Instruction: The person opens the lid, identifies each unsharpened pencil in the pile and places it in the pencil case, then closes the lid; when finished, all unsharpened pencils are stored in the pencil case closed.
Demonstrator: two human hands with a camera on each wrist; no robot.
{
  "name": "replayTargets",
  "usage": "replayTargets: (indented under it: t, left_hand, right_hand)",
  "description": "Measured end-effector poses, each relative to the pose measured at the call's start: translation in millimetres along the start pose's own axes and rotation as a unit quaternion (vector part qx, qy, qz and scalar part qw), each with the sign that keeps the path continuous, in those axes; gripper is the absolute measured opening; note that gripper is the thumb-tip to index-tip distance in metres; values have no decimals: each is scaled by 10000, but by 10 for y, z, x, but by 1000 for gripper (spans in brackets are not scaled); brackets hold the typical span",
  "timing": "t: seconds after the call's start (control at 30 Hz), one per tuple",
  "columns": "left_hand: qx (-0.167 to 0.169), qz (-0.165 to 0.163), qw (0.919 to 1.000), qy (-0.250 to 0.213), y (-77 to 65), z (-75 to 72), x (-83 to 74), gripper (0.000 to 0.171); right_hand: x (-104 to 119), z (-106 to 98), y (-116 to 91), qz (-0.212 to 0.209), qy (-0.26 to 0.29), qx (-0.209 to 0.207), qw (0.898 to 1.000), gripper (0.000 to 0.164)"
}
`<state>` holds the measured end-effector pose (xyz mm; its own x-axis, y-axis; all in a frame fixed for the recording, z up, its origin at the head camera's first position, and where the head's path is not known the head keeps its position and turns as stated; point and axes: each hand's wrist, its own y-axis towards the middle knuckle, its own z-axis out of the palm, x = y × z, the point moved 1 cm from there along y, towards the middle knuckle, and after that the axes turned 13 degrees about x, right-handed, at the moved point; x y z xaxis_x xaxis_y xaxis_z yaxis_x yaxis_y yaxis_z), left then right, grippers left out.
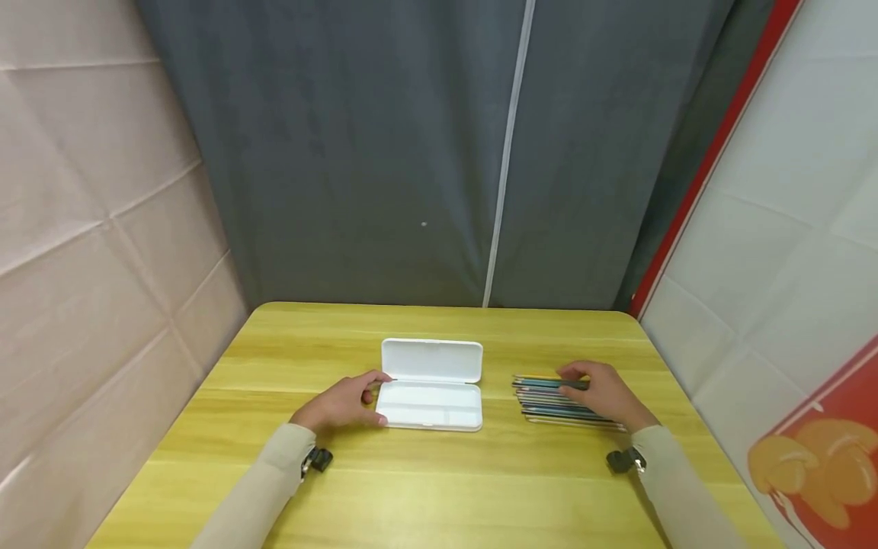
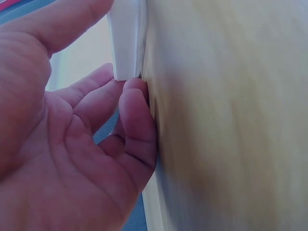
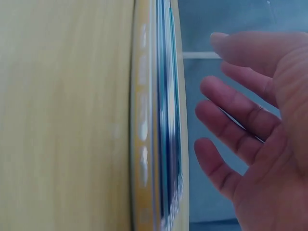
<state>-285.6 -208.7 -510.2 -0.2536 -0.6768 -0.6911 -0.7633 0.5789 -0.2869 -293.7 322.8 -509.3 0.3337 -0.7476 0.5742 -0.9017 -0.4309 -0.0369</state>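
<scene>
A white hinged pencil case [image 1: 432, 361] lies open on the table, its lid folded back and its shallow tray facing up. My left hand [image 1: 343, 402] grips the left end of the case, thumb at the near corner and fingers by the hinge side. In the left wrist view the end of the case [image 2: 126, 43] sits between thumb and fingers. To the right, a row of several coloured pencils [image 1: 549, 402] lies side by side. Over them hovers my right hand [image 1: 604, 393], fingers loosely bent and holding nothing; the right wrist view shows a gap between it and the pencils [image 3: 166, 110].
The yellow wood-grain table [image 1: 425, 488] has rounded far corners. A grey curtain [image 1: 370, 168] hangs behind its far edge. Pale cloth [image 1: 103, 290] stands on the left, and a white panel with red trim [image 1: 775, 229] on the right.
</scene>
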Motion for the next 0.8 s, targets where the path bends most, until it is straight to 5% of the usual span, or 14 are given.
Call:
replayTargets:
  t: [0.43, 0.8]
  left_hand:
    - [27, 77, 9999, -66, 17, 14, 60, 79]
    - [-9, 40, 9997, -259, 39, 16, 69, 79]
  right_hand:
    - [-156, -34, -109, 338, -187, -21, 9993, 16]
    - [-229, -21, -94, 194, -206, 128, 9995, 9]
